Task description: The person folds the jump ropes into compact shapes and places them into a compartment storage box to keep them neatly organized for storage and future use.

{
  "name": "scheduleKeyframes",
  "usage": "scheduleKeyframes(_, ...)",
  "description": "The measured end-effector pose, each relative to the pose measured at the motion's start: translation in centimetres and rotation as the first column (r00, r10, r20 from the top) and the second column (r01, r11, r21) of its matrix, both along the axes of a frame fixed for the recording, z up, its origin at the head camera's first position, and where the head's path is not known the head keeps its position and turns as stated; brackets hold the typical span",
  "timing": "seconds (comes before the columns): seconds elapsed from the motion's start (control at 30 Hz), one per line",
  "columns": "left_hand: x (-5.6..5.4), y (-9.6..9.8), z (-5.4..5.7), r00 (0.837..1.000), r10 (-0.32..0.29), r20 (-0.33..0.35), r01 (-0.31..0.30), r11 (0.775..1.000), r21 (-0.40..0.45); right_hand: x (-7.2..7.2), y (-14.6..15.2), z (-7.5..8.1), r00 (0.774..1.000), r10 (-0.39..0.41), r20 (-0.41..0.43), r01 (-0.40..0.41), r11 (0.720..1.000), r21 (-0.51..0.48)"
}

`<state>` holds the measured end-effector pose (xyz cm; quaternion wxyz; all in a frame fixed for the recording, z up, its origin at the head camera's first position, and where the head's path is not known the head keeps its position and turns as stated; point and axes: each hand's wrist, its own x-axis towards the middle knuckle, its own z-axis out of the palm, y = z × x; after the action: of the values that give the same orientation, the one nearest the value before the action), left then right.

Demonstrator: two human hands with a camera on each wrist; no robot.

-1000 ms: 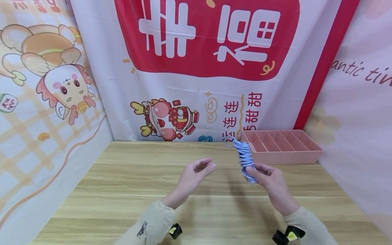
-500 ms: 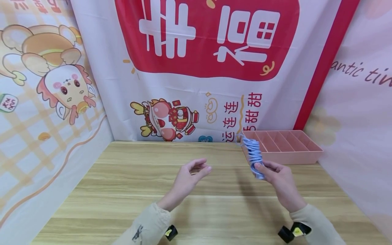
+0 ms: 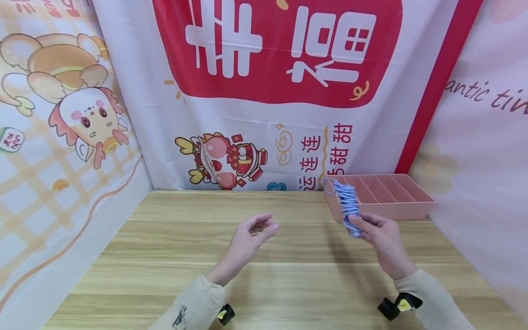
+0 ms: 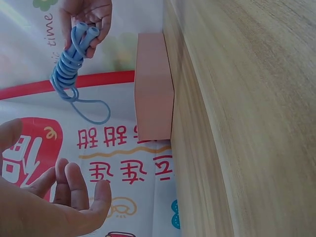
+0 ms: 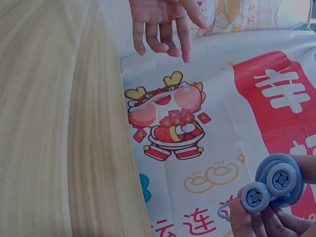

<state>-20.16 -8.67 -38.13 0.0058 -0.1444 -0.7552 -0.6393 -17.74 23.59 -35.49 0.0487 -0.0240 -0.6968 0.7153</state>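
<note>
A light blue jump rope (image 3: 349,201), wound into a tight bundle, is pinched by its handle end between the thumb and fingers of my right hand (image 3: 381,240). Two round handle ends (image 5: 280,180) face the camera in the right wrist view. From the far end of the bundle a thin loop (image 4: 101,116) sticks out in the left wrist view. The bundle is up above the table and overlaps the left end of a pink divided box (image 3: 389,211) in the head view. My left hand (image 3: 247,240) hovers over the table with relaxed fingers, holding nothing.
The box stands at the back right of the wooden table (image 3: 198,247), its compartments facing up. A printed cloth (image 3: 247,114) hangs behind the table, and more printed cloth lines both sides. Each wrist carries a small black camera (image 3: 226,314).
My right hand has carried the jump rope to the right and slightly farther back, from beside the box to in front of its left end. My left hand has drifted a little left.
</note>
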Motion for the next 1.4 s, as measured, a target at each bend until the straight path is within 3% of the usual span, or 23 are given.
scheduleKeyframes(0.27,-0.1,-0.2,-0.2,1.000,0.014,0.013,-0.014,1.000,0.002,-1.0,1.3,0.5,0.999,-0.044,0.006,0.044,0.998,0.053)
scheduleKeyframes(0.67,0.0,-0.4,-0.2,1.000,0.006,0.020,-0.006,0.999,0.045,-3.4,2.6,1.3,0.984,-0.129,0.119,0.102,0.972,0.212)
scheduleKeyframes(1.0,0.3,-0.4,0.2,0.999,-0.007,0.046,0.004,0.998,0.060,-5.4,3.5,1.8,0.980,-0.126,0.157,0.067,0.939,0.338)
scheduleKeyframes(1.4,0.2,-0.6,0.2,0.999,0.001,0.046,-0.003,0.998,0.060,-7.8,3.7,2.5,0.973,-0.118,0.200,0.042,0.937,0.347)
